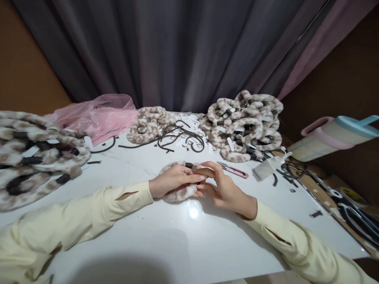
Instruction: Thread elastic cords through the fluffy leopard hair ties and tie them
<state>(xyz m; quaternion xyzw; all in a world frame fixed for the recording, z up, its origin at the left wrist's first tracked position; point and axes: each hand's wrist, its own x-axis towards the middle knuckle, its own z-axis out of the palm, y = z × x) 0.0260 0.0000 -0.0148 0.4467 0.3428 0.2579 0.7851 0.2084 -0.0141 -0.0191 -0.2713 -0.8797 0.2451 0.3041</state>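
We hold a plush ring (177,196) low over the middle of a glossy white desk (213,244), where it sits between our two hands. Its pile is thick and soft, cream-white mottled with pale grey-brown patches, and a dark ribbed coil (188,165) shows along its far edge, just beyond our fingers. The near edge curves round in a full, fluffy arc; much of the right side and the centre is hidden behind our grip.

Our left hand (171,181) lies across the ring, its fingers clamped on the plush and its thumb stretched to the right. Our right hand (225,191) comes in from the other side, fingers bent and tips drawn close to that thumb at the ring's right side; we cannot tell whether they are closed on anything. Cream sleeves (127,203) cover both our arms.

Just past our right hand lies a pair of pink-handled snips (235,170), with a small white bottle (265,169) farther right. Similar mottled rings, many with dark coils and white tags, make up a large left heap (44,157) and a tall right heap (245,128). Between them, dark cords (180,136) curl across the desk, near a sheer pink bag (100,116).
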